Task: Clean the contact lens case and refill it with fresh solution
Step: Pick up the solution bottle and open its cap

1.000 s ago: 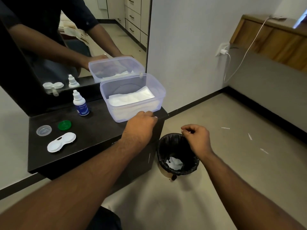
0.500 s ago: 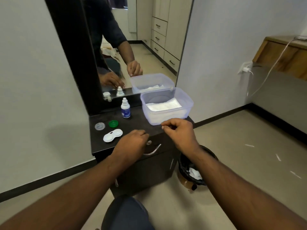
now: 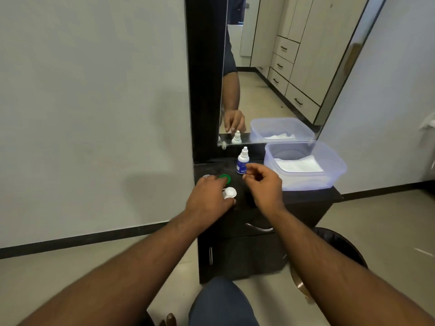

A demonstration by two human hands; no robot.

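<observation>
The white contact lens case (image 3: 229, 193) lies on the dark cabinet top (image 3: 306, 196). My left hand (image 3: 208, 196) covers its left half, with the thumb at its near edge and fingers over it. A green cap (image 3: 225, 177) shows just past my fingertips. A clear cap (image 3: 206, 176) peeks out beside it, mostly hidden. The small white solution bottle with a blue label (image 3: 242, 161) stands upright behind, capped. My right hand (image 3: 263, 184) hovers just right of the bottle, fingers curled apart, holding nothing.
A clear plastic tub (image 3: 329, 180) with white tissues stands at the right of the cabinet top. A mirror (image 3: 270, 67) rises behind. A black-lined bin (image 3: 341, 245) sits on the floor at the right. A drawer handle (image 3: 259, 228) is below the top.
My view swung left from the bin to the cabinet. My left hand moved from the tub's front onto the lens case. My right hand rose from above the bin to beside the bottle.
</observation>
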